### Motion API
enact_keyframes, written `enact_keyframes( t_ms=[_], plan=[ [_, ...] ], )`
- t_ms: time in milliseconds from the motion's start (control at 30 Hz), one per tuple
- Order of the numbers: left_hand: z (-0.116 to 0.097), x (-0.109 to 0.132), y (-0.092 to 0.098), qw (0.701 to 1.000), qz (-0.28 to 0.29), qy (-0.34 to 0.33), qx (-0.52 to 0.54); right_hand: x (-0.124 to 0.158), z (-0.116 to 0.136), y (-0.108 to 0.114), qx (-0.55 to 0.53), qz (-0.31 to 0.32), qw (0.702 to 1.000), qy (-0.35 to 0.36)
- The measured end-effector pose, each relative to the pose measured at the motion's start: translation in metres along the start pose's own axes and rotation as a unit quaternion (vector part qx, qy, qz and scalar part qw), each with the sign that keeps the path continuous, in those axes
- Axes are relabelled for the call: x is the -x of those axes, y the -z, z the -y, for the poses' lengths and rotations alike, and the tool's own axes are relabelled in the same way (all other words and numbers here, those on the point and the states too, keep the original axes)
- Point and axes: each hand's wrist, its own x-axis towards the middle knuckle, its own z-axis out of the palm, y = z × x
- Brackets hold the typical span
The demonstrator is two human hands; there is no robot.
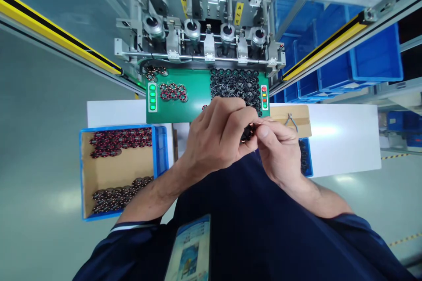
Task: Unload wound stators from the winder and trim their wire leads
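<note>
As you bring both hands together just right of the middle of the frame, your left hand (217, 136), its back upward, is curled around a small dark coil (246, 133), only part of which shows between fingers and thumb. Your right hand (278, 147) meets it from the right, thumb and forefinger pinching a thin copper-coloured wire (258, 124) at the coil's edge; finer detail there is too small to make out.

Beyond your hands, at the centre of the frame, is a green board (194, 112). On its left part sit a cluster of red and copper coils (173, 92) and, in the corner above, a smaller pile (154, 71). On its right part lies a dense heap of black rings (234, 83). A panel of green buttons (152, 97) stands at the board's left edge. A machine (209, 48) with four round metal heads fills the top centre.

At the left of the frame, a blue crate (160, 151) holds reddish coils (121, 140) along its top side and darker coppery coils (115, 197) along its bottom, partly hidden by your left forearm. Right of your right hand, pliers (289, 117) lie on a piece of cardboard (303, 118), near a small blue tray (310, 158) of dark parts. A badge (191, 250) shows at the bottom centre.
</note>
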Motion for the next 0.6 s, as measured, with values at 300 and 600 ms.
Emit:
enact_keyframes(
  t_ms=[300,600],
  plan=[
    [-0.003,0.004,0.007,1.0,0.003,0.002,0.025,-0.015,0.018,0.018,0.095,0.123,0.984,0.088],
    [0.022,0.016,0.008,0.747,0.322,0.316,0.487,-0.038,0.073,0.049,0.333,0.277,0.887,0.159]
  ],
)
